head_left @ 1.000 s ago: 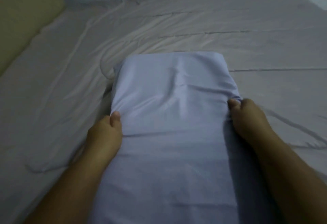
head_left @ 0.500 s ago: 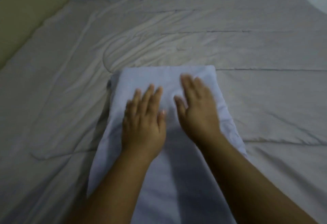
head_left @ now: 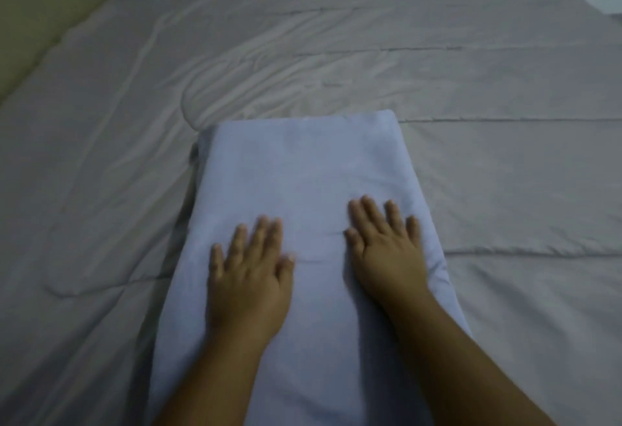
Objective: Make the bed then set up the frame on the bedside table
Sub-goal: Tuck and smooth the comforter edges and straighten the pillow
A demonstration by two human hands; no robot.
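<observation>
One folded pale-blue cloth (head_left: pixel 303 170). Two bare hands: left hand (head_left: pixel 249 277), right hand (head_left: pixel 387 247), both flat on it. One wrinkled grey bedsheet (head_left: pixel 488 89). One yellowish headboard (head_left: pixel 37 8) at top left.

Pale blue pillow (head_left: pixel 303 170) laid flat on bed (head_left: pixel 505 173), long axis running away from camera, near end cut off by frame bottom. Cover pretty smooth, far corners rounded. Bed covered in grey-beige comforter, wrinkled at left, flatter at right, seam lines seen across.
</observation>
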